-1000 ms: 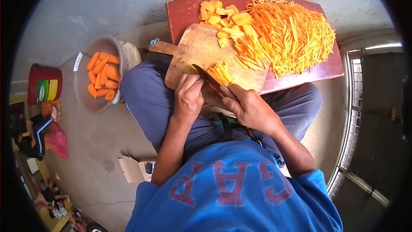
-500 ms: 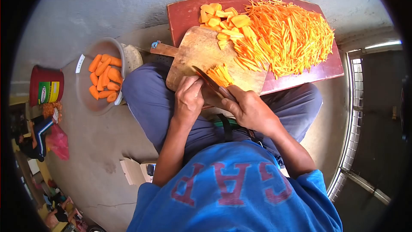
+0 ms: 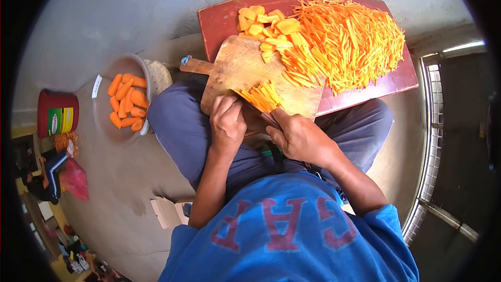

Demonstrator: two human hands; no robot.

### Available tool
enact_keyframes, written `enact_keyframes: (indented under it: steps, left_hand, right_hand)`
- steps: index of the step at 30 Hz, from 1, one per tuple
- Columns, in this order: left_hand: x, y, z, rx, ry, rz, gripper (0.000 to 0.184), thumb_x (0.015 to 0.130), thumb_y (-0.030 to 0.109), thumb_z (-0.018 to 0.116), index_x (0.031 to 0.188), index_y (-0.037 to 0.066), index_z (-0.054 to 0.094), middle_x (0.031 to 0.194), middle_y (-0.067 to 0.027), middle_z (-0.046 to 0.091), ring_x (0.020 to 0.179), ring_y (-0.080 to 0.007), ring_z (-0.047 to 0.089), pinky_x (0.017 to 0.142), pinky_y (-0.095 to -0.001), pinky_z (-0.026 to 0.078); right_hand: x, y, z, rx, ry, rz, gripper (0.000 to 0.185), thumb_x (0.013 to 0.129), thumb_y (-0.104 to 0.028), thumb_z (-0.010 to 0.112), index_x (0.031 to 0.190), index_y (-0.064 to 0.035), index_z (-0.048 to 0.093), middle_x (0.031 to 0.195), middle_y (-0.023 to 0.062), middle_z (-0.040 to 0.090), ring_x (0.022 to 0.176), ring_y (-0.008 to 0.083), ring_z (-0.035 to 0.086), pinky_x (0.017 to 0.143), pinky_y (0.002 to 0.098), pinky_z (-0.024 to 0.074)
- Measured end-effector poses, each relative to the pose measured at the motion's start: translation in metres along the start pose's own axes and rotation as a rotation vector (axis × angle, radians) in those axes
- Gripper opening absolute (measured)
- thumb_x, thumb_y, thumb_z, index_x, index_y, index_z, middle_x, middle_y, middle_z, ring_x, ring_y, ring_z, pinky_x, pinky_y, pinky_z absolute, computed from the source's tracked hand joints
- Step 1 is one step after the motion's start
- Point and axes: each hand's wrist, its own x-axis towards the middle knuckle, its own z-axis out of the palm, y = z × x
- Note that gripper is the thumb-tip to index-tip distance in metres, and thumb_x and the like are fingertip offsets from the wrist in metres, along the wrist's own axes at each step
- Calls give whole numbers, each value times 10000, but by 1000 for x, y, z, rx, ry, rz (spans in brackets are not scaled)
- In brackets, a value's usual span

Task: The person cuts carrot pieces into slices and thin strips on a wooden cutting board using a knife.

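Observation:
My right hand [image 3: 302, 138] is wrapped around the handle of a knife [image 3: 267, 117], whose dark blade lies mostly edge-on to me. Along the far side of the blade sits a small bunch of carrot strips [image 3: 265, 95] on the wooden cutting board [image 3: 229, 70]. My left hand [image 3: 228, 125] is closed at the near edge of the board, close to the knife's tip. Its fingers curl under, so whatever they hold is hidden. Carrot slices [image 3: 255, 28] and a large heap of shredded carrot [image 3: 352, 44] lie beyond the board.
The board rests partly on a red table [image 3: 219, 21] and over my lap. To the left, a plastic basin [image 3: 104, 120] holds several peeled carrots [image 3: 128, 99]. Farther left are a red bucket [image 3: 57, 114], a pink bag [image 3: 75, 178] and another person [image 3: 49, 172]. A cardboard box [image 3: 166, 211] stands on the floor.
The knife has come slightly nearer my body and its blade shows less of its side. The small carrot bunch has spread out along the blade. My left hand stays closed in nearly the same place.

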Motion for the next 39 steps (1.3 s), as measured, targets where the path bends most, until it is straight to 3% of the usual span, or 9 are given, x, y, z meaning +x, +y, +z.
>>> enact_keyframes:
  steps: [7, 10, 15, 22, 26, 30, 31, 34, 39]
  left_hand:
    - [2, 7, -7, -128, -15, -110, 152, 918, -88, 810, 1066, -55, 821, 1108, -172, 813, 1054, -344, 758, 953, -413, 605]
    - [4, 3, -10, -438, 128, -416, 125, 972, -61, 820, 1097, -59, 826, 1124, -142, 825, 1050, -245, 774, 957, -346, 600]
    - [11, -8, -19, -619, 306, -512, 126, 1040, -68, 794, 1162, -81, 822, 1154, -84, 804, 1013, -126, 738, 916, -265, 600]
    - [32, -6, -20, -597, 17, -507, 143, 1035, -50, 819, 1176, -74, 823, 1142, -70, 792, 1007, -101, 728, 917, -247, 587]
    - [65, -11, -4, -493, -175, -454, 245, 1013, -18, 851, 1247, -74, 804, 1171, -64, 783, 998, -102, 725, 890, -256, 581]
    - [119, -15, 18, -192, -317, -205, 405, 939, 15, 896, 1331, -18, 797, 1212, -119, 775, 1054, -202, 744, 926, -331, 595]
    - [130, -16, 23, -168, -376, -201, 487, 906, 39, 904, 1377, 10, 783, 1273, -139, 754, 1174, -290, 726, 1029, -385, 581]
    - [156, -12, 34, 69, -454, 106, 571, 886, 79, 918, 1429, 17, 752, 1380, -137, 720, 1300, -341, 666, 1130, -433, 528]
    - [177, -39, 53, 174, -547, 177, 615, 890, 119, 915, 1465, 15, 724, 1431, -135, 696, 1383, -365, 608, 1208, -470, 462]
  right_hand:
    - [-17, -2, -19, 207, 174, 42, 323, 1092, -191, 736, 1287, 64, 705, 955, 331, 748, 917, 510, 775, 810, 533, 601]
    - [-20, 0, -16, 269, 172, 59, 292, 1131, -188, 701, 1284, 62, 709, 887, 230, 687, 816, 263, 675, 815, 447, 578]
    - [-12, -4, 12, 350, 71, -20, 411, 1124, -211, 706, 1434, 55, 673, 1113, 343, 765, 1073, 500, 775, 932, 518, 607]
    - [-28, 16, -18, 160, 143, 68, 342, 1108, -228, 702, 1348, 15, 690, 1056, 368, 760, 1021, 564, 752, 873, 621, 608]
    - [-32, 42, -44, 40, 213, 102, 269, 1097, -242, 722, 1155, 15, 665, 884, 348, 716, 915, 562, 734, 791, 626, 576]
    - [-25, 64, -66, -20, 216, 92, 316, 1108, -216, 692, 1347, -9, 706, 980, 339, 719, 959, 535, 736, 825, 570, 576]
    - [-23, 67, -70, -37, 219, 89, 325, 1103, -223, 706, 1344, -5, 708, 983, 328, 727, 952, 536, 730, 809, 570, 577]
    - [-17, 71, -73, -56, 284, 49, 275, 1074, -254, 745, 1147, 3, 682, 877, 325, 714, 893, 555, 730, 787, 613, 588]
    - [-20, 71, -69, -76, 303, -44, 255, 1041, -239, 770, 1143, -18, 693, 851, 295, 717, 868, 537, 736, 790, 607, 594]
